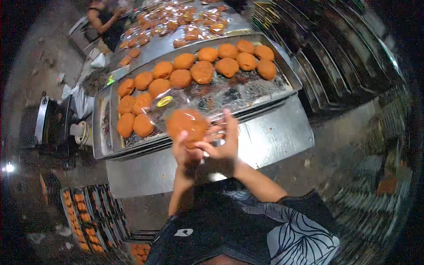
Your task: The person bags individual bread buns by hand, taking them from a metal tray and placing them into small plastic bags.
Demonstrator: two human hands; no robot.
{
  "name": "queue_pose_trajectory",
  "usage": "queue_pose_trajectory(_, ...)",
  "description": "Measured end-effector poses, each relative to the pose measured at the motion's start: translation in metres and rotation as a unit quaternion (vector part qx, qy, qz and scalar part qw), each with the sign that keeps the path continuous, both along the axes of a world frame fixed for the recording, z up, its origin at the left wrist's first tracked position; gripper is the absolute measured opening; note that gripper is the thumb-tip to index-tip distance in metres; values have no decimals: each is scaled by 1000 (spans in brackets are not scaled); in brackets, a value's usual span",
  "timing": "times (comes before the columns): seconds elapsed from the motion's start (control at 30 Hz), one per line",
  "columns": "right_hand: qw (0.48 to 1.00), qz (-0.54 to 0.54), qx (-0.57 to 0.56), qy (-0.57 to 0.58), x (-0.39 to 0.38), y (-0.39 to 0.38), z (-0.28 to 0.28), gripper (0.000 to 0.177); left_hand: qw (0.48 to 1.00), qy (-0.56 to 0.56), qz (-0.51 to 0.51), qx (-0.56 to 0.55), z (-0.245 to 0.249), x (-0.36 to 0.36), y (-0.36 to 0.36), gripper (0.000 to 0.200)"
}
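An orange-brown round bun [187, 126] in a clear plastic bag with a yellow label [164, 101] is held up over the tray's near edge. My left hand [186, 154] grips the lower left of the bagged bun, thumb on its front. At its lower right is my right hand [223, 139], the thumb pressed to the bag's lower end and the other fingers spread and slightly blurred. Behind both hands lies a dark metal tray [289, 81] with several unwrapped buns [202, 72] along its far and left parts.
Bagged buns [190, 20] cover the far metal table. Another person [104, 22] is at the upper left. Black trays [327, 57] are stacked at the right. Racks of buns [81, 216] stand at the lower left. The steel table edge [282, 137] is just before me.
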State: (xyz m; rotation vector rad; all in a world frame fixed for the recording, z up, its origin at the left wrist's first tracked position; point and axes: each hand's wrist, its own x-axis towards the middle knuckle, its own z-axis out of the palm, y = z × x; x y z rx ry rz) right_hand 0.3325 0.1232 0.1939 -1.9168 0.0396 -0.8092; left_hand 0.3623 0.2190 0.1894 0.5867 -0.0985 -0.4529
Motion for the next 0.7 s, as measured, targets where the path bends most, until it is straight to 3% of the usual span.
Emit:
queue_pose_trajectory(0.03,1000,-27,1,13,2,-5,3,85,995,-57,50,65,7,-8,-6,49)
queue_pose_trajectory(0.07,998,-53,3,26,5,-11,5,81,994,-59,64,60,6,-13,-13,49)
queue_pose_trajectory(0.13,996,75,11,37,37,-41,-4,24,992,21,34,122,-3,-21,-16,16)
queue_pose_trajectory(0.17,999,41,20,14,54,-53,13,14,956,-107,-58,268,-35,-19,-7,14)
queue_pose_trajectory(0.2,998,16,-52,39,72,-69,43,14,938,-149,-154,271,-55,-21,-6,14)
queue_pose_trajectory(0.23,997,-37,-60,-39,106,-72,52,15,891,-278,-216,285,-99,-17,-13,20)
queue_pose_trajectory(0.27,991,-82,-89,-52,125,-65,79,17,789,-211,-310,487,-108,-30,-33,27)
queue_pose_trajectory(0.3,994,-38,-74,-71,150,-61,85,28,712,-454,-165,510,-192,-43,-43,36)
queue_pose_trajectory(0.33,993,-42,-78,-72,147,-64,74,28,615,-594,-1,519,-198,-51,-45,35)
queue_pose_trajectory(0.37,989,33,-131,-65,137,-60,56,45,608,-600,-20,519,-239,-53,-44,30)
queue_pose_trajectory(0.4,976,105,-181,-61,124,-51,37,65,595,-572,-102,555,-245,-49,-43,24)
queue_pose_trajectory(0.43,975,135,-175,-25,89,-53,13,59,577,-540,-178,586,-246,-38,-45,18)
queue_pose_trajectory(0.47,976,188,-91,65,51,-63,-33,48,546,-576,-179,581,-252,-30,-45,14)
queue_pose_trajectory(0.5,943,193,46,269,5,-67,-68,41,547,-574,-183,581,-239,-27,-38,14)
queue_pose_trajectory(0.53,831,163,103,521,-38,-67,-82,38,629,-493,-206,565,-211,-20,-31,17)
queue_pose_trajectory(0.57,880,200,42,428,-75,-65,-107,33,700,-408,-229,540,-195,-11,-26,19)
queue_pose_trajectory(0.63,879,230,54,414,-96,-61,-132,32,877,-181,-288,339,-223,-1,-22,29)
queue_pose_trajectory(0.67,854,148,64,494,-89,-54,-119,30,851,-258,-273,366,-192,-6,-20,28)
queue_pose_trajectory(0.7,864,100,117,478,-82,-50,-113,28,820,-334,-256,387,-139,-8,-21,27)
